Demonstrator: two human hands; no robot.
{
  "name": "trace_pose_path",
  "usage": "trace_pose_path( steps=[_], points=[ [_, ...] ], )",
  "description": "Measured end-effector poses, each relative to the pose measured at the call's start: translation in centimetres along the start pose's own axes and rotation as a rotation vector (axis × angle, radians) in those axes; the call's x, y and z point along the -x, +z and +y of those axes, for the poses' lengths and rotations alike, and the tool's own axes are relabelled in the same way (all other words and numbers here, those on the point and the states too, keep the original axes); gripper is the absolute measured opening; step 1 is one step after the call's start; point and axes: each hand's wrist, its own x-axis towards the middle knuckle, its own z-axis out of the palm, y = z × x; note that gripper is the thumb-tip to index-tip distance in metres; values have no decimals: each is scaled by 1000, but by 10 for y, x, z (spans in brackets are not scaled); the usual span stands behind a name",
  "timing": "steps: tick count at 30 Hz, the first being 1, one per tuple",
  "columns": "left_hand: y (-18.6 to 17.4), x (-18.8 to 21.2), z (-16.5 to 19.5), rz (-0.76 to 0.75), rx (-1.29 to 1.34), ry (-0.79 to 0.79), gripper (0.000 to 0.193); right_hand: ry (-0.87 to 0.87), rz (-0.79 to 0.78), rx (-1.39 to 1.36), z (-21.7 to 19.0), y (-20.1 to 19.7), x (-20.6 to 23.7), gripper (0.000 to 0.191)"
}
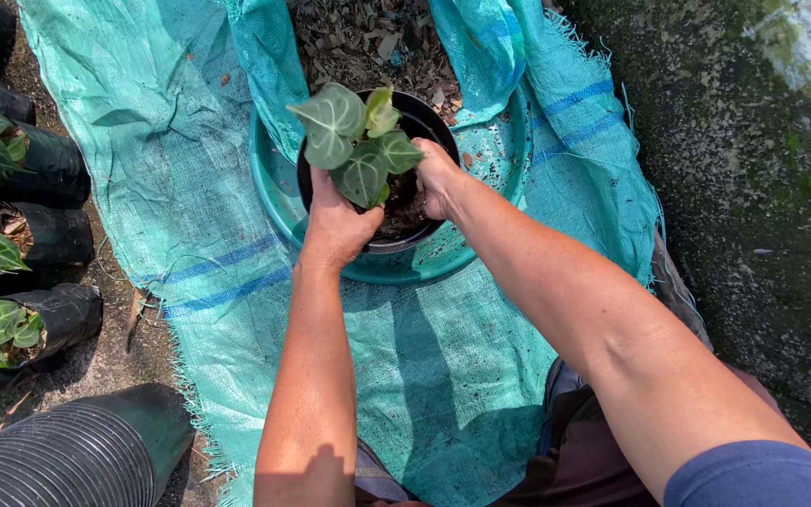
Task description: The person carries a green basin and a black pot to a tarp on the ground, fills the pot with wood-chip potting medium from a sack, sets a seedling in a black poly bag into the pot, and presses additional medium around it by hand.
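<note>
We saw the left hand [335, 225] closed around the near rim of a black pot [421, 120], with the fingers curled over the edge and the thumb side pressed against the stems of a small plant [357, 141]. The plant stood just above this hand, with heart-shaped green leaves marked by pale veins. The right hand [438, 174] was just beside the left one, on the other side of the plant; its fingers went down into the dark soil [404, 208] inside the pot, so we could not tell if they were open or closed on something. The pot sat inside a round teal basin [495, 155], which lay directly under both hands. Beyond the hands, past the far rim of the pot, there was a heap of dry brown potting mix [368, 42] resting on a teal woven sack [171, 122], and the same sack spread under the basin and back toward the wrists. Well apart from the left hand, on its outer side, several black nursery bags [58, 244] held similar veined plants, and a stack of ribbed black pots [68, 460] lay closer to the left elbow. On the outer side of the right arm stood a mossy concrete wall [753, 188].
</note>
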Motion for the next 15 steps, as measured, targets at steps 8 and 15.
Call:
trace_pose_path(
  steps=[8,15],
  points=[
    [-9,-4,-2,-59,43,-5,83,-9,165,143,-15,-7,6,54],
    [-26,-10,24,-124,-378,81,67,-9,24,209,-20,-2,20,39]
  ],
)
